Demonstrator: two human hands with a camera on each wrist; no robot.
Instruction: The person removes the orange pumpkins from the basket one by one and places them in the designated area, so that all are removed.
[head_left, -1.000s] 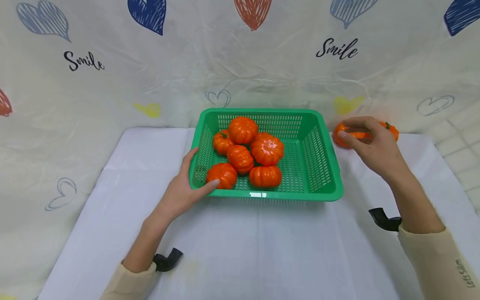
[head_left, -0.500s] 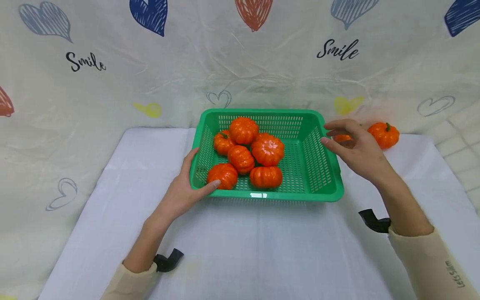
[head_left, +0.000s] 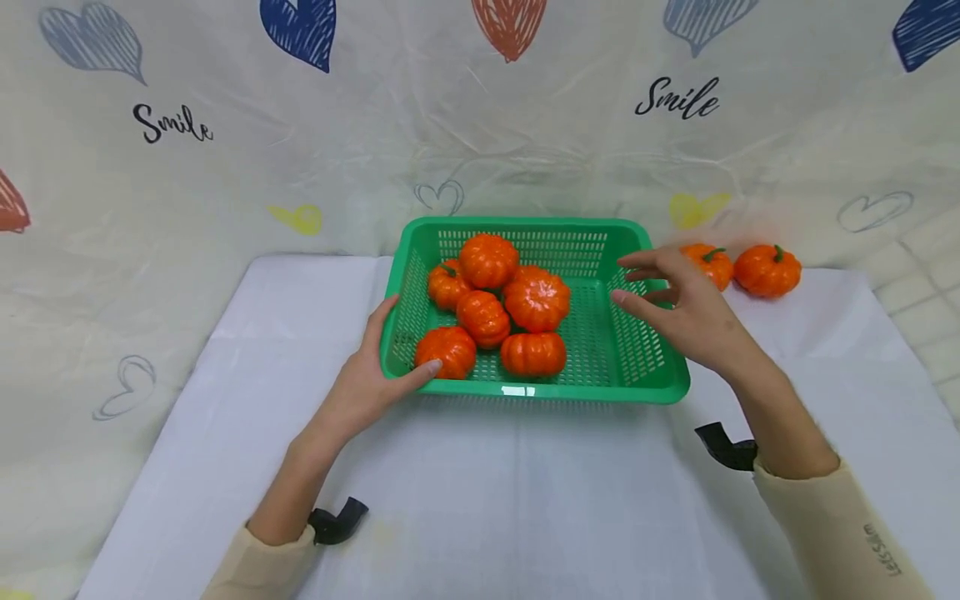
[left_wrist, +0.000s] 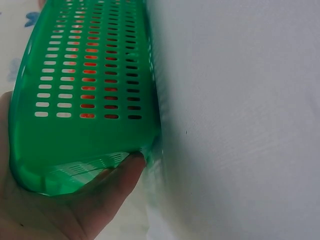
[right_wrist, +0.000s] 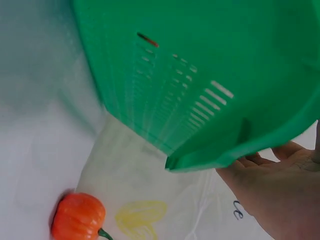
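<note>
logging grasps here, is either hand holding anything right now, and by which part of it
The left hand grips the green basket by its near left corner. The right hand, over the basket's right end, holds nothing.

From above, the head camera overlooked the green slotted basket, which both wrist cameras shared, facing its outside up close.

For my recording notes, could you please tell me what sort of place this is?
Probably a staged tabletop indoors, judging by the white-covered table, the Smile-printed sheet behind it and pale tiles.
</note>
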